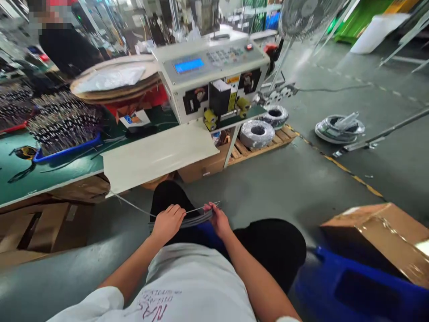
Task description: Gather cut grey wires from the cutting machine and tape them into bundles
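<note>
A bundle of cut grey cables (197, 219) lies across my lap, between my two hands. My left hand (169, 222) is closed with its back upward over the left part of the bundle, gripping a single thin grey cable (132, 205). That cable trails up and left to the corner of a cream metal chute plate (161, 154). At the bundle's right end, my right hand (217, 219) pinches the cable near its tip, and thin ends stick out past the fingers. My palms hide part of the bundle.
Ahead stands a wire-cutting machine (214, 74) with a lit blue display. A blue tray (69, 147) of cable pieces and pliers (25, 154) sit on the green bench. Cable coils (257, 134) rest on a pallet. Cartons (382, 237) stand right. A co-worker (65, 47) is at far left.
</note>
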Demonstrator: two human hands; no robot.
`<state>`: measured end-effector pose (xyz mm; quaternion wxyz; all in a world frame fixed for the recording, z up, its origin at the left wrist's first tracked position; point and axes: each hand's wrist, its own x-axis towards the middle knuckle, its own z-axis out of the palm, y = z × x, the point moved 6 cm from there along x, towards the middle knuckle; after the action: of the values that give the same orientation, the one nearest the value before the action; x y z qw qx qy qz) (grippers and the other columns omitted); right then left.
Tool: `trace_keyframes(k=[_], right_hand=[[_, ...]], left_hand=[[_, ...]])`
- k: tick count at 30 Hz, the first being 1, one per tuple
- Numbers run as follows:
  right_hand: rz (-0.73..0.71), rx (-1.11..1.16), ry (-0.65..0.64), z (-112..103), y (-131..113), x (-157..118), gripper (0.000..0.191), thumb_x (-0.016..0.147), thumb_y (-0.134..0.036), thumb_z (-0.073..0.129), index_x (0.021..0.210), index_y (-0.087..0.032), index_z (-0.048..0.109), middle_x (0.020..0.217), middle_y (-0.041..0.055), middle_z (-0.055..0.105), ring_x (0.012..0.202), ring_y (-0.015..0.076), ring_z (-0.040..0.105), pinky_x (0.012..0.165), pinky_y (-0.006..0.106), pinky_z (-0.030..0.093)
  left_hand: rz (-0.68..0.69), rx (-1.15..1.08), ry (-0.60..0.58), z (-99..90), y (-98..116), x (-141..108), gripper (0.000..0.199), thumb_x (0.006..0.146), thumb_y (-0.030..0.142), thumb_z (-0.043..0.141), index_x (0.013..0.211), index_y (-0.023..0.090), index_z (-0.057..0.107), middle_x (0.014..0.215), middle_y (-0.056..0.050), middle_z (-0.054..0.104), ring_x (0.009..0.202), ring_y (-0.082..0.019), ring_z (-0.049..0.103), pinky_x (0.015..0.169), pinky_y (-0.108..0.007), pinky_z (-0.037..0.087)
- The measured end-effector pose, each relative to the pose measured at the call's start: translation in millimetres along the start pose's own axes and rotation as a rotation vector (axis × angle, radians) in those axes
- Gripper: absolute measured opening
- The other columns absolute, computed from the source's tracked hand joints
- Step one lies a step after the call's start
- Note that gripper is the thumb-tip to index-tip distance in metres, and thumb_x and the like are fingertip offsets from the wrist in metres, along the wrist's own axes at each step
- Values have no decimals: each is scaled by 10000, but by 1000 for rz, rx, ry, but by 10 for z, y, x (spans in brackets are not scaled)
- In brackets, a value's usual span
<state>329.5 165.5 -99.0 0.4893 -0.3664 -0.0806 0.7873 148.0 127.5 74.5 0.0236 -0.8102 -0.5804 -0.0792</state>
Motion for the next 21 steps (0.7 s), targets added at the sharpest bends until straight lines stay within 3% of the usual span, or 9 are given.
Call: trace_keyframes(k=[2,5,9,17,21], right_hand=[[-1,19,-8,30,1,-12,384,742,-422,767,1040,-194,683,919,35,764,943,206,701,936,378,490],[3,18,-13,20,15,-4,367,779,-397,733,1089,-211,666,1013,41,760,962,203,700,905,369,503],[14,-3,-9,-20,36,-4,337,831,-378,670,1132,-229,646,1058,43,757,999,213,700,848,358,521],[40,-14,1,-39,67,23,237,857,-351,635,1048,-211,638,938,36,765,894,200,721,778,329,532],[40,16,26,-34,79,45,176,860,-356,637,956,-210,612,799,2,729,801,186,714,734,309,529]], left_hand=[[-10,-15,-98,174,73,-117,203,982,284,443,936,241,637,867,-26,642,851,-169,570,663,-301,388],[-4,-27,-148,285,88,-205,208,978,297,445,952,235,641,884,-38,647,870,-191,560,744,-339,393],[54,-47,-151,301,89,-228,218,981,294,434,970,229,643,908,-43,651,885,-204,548,837,-383,375],[78,-31,-151,364,183,-102,219,973,285,442,976,225,652,901,-59,645,906,-212,551,823,-375,384],[78,-34,-182,254,125,-183,246,971,322,448,1064,231,656,947,-67,654,928,-220,567,833,-376,415]])
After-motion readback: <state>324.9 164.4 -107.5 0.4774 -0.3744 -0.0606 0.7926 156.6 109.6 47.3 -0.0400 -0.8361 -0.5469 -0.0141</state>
